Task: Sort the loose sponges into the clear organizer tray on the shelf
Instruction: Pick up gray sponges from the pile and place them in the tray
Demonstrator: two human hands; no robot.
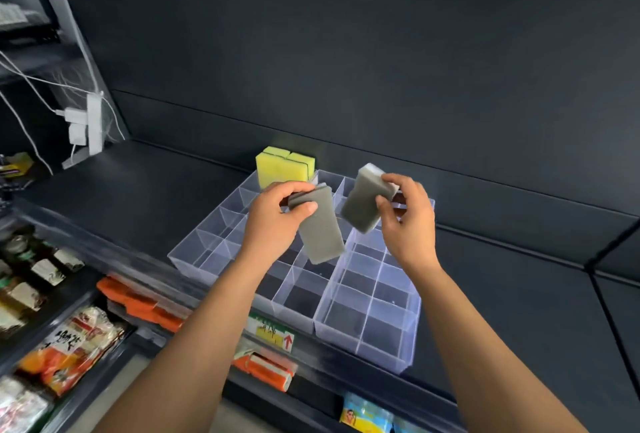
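Observation:
A clear organizer tray (367, 325) with several square compartments lies on the dark shelf. My left hand (273, 221) pinches one end of a grey sponge (320, 228) that hangs above the tray's middle. My right hand (407, 218) grips a second grey sponge (363, 200), tilted, above the tray's far right part. Two yellow sponges (284, 167) stand upright side by side in the tray's far left compartments, against the back panel.
The dark shelf (138, 197) stretches left and right of the tray. A white power strip with cables (93, 121) hangs at the left. Below the shelf edge lie packaged goods (76, 339) and a price label (273, 334).

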